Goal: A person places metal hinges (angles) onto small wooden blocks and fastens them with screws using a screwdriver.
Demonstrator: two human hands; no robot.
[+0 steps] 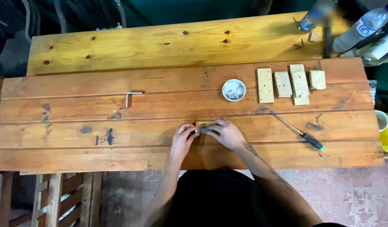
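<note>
Both hands' (182, 141) (227, 133) grip closed on a small wooden block (203, 125); patterned bowl (234, 90), contents indistinct.

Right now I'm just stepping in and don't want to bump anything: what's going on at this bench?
A person works at a plank workbench. The left hand and right hand together pinch a small metal fitting against a small wooden block. Beyond them sit a small patterned dish and a row of drilled wooden blocks. A screwdriver lies to the right, an L-shaped hex key to the left.
</note>
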